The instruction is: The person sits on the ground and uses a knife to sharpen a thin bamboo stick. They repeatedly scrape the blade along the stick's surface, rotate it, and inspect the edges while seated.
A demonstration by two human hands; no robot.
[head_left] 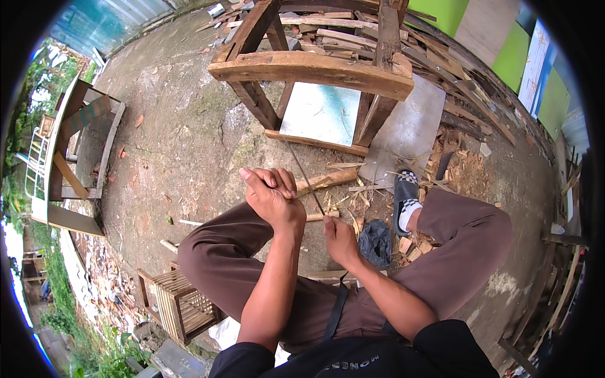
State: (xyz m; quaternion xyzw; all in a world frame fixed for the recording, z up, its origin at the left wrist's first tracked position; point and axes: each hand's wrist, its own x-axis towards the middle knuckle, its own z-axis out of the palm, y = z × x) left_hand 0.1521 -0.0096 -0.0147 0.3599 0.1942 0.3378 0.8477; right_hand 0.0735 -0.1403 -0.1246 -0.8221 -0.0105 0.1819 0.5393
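Note:
My right hand is closed around the near end of a thin dark rod, its thumb pressed along it. The rod slants up and away to the left, toward the foot of a wooden frame. Left of it, my left hand is raised in a closed grip, thumb pointing up. A small dark bit shows at its fingers, too little to name. Just beyond my hands, a peeled length of wood lies on the ground among pale shavings.
A black plastic bag and wood offcuts lie between my legs. Beyond are a grey flat sheet and a pile of timber strips. A slatted wooden cage stands beside my left leg; a wooden piece of furniture stands farther left.

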